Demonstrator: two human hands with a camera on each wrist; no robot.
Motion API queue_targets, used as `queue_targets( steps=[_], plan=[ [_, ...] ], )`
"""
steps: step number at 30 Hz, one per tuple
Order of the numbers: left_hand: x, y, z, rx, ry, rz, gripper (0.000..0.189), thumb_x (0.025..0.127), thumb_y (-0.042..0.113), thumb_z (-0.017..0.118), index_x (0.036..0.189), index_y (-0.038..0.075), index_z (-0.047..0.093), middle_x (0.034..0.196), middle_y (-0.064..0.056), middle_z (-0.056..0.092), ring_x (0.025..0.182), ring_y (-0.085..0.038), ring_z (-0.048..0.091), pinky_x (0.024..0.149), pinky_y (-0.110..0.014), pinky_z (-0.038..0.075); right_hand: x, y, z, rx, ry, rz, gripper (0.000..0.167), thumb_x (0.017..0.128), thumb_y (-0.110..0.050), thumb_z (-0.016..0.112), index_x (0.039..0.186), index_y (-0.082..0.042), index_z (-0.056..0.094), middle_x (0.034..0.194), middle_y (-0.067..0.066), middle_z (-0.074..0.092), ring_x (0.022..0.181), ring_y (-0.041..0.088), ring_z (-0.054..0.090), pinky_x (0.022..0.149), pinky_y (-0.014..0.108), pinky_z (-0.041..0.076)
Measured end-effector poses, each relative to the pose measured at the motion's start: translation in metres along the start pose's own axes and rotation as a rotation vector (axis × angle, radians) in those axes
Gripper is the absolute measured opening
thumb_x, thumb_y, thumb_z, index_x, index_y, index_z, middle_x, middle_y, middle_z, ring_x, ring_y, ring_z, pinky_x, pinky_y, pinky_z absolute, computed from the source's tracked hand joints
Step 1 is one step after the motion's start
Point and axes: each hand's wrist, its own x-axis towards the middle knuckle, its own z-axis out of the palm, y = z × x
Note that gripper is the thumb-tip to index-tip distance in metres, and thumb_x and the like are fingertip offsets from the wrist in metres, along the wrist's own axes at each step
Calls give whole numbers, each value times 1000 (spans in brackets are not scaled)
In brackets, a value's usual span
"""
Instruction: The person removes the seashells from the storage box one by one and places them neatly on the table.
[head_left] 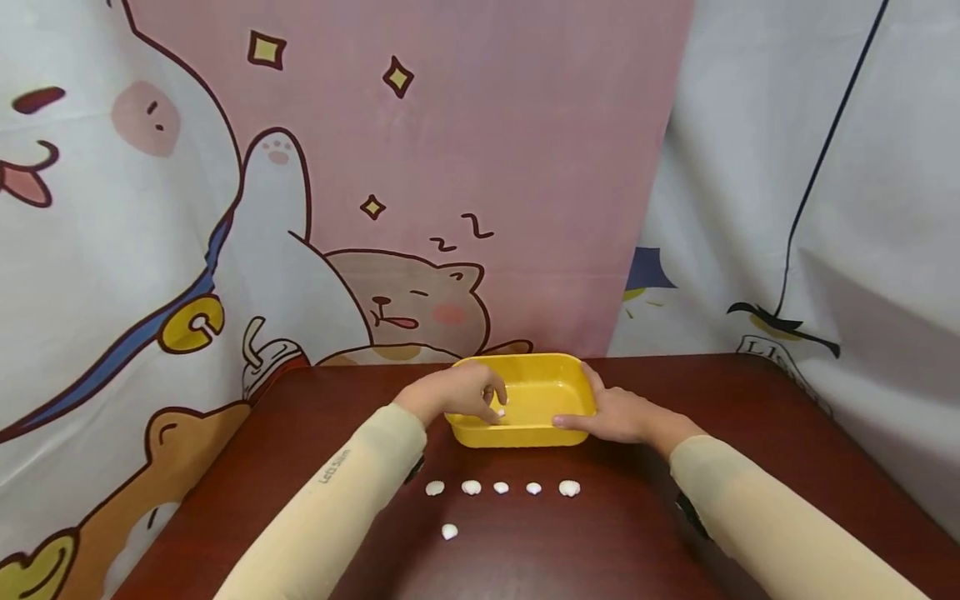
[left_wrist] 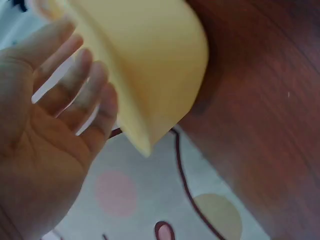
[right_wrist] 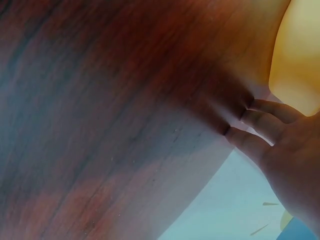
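Note:
A yellow plastic basin (head_left: 517, 437) stands at the table's back edge. My left hand (head_left: 461, 390) reaches over its left rim, thumb and index finger bent toward each other with a small white seashell (head_left: 502, 412) between their tips. In the left wrist view, the basin wall (left_wrist: 160, 55) hides those fingertips. My right hand (head_left: 618, 412) holds the basin's right end, thumb over the front rim. Its other fingers (right_wrist: 262, 125) reach down outside the basin in the right wrist view. In front of the basin lies a row of several white seashells (head_left: 501, 487).
One more seashell (head_left: 449, 531) lies nearer to me, below the row's left end. The dark red-brown table (head_left: 585, 550) has a cartoon-printed cloth (head_left: 525, 167) hanging behind and beside it.

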Motion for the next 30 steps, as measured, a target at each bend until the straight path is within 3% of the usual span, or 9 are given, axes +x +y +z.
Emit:
queue_targets(
  steps=[2, 7, 9, 14, 17, 20, 24, 27, 30],
  plan=[
    [9, -4, 6, 50, -68, -30, 7, 97, 16, 77, 99, 12, 82, 85, 3, 69, 77, -8, 54, 72, -23, 46, 1, -2, 1, -5, -1, -7, 140, 79, -93, 60, 170, -9, -5, 135, 26, 63, 113, 33, 66, 107, 60, 52],
    [21, -11, 14, 70, -260, -192, 28, 98, 4, 63, 78, 17, 77, 72, 6, 54, 62, -9, 40, 57, -23, 34, 4, -3, -1, -22, 1, -13, 140, 78, -95, 59, 171, -10, -3, 126, 21, 66, 108, 30, 66, 104, 57, 54],
    [26, -11, 15, 32, -345, -198, 31, 98, 1, 57, 74, 16, 69, 68, 4, 44, 59, -10, 35, 56, -25, 30, 3, -3, -2, -25, -3, -6, 140, 78, -95, 59, 170, -10, -3, 125, 21, 66, 108, 30, 66, 103, 58, 54],
    [33, -9, 16, -163, -440, -171, 29, 100, 3, 49, 93, 16, 73, 85, 5, 55, 77, -12, 52, 72, -30, 46, 1, -2, 0, -18, -14, 12, 140, 77, -94, 59, 170, -10, -2, 126, 20, 65, 108, 30, 65, 103, 59, 54],
    [35, -10, 19, -287, -376, -202, 28, 102, 6, 55, 113, 16, 79, 98, 3, 65, 87, -14, 58, 79, -32, 52, 0, -2, 0, -20, -11, 13, 139, 78, -94, 59, 171, -11, -2, 125, 21, 65, 107, 31, 65, 103, 59, 54],
    [35, -14, 24, -329, -243, -212, 19, 99, 7, 66, 112, 10, 80, 93, 1, 65, 79, -14, 55, 71, -28, 49, 0, -2, -1, -25, -10, 11, 139, 78, -95, 58, 171, -11, -3, 125, 22, 65, 107, 32, 65, 102, 60, 54],
    [37, -21, 32, -317, -72, -197, 15, 91, 0, 75, 105, 4, 77, 88, -2, 64, 73, -12, 51, 65, -23, 43, 0, -2, -2, -29, -5, 16, 140, 77, -96, 57, 171, -11, -2, 125, 22, 65, 108, 32, 65, 103, 61, 54],
    [41, -23, 37, -311, -2, -183, 20, 88, -5, 75, 107, 1, 75, 95, -6, 69, 77, -12, 54, 67, -21, 45, 0, -1, -1, -29, -1, 22, 139, 77, -96, 57, 171, -11, -2, 124, 21, 66, 107, 31, 65, 103, 60, 54],
    [45, -23, 41, -293, 63, -208, 19, 88, -7, 72, 105, 1, 76, 96, -8, 69, 75, -14, 53, 65, -23, 44, 0, -1, 0, -27, 0, 19, 139, 78, -95, 58, 171, -10, -1, 125, 21, 66, 105, 30, 65, 101, 59, 54]
  ],
)
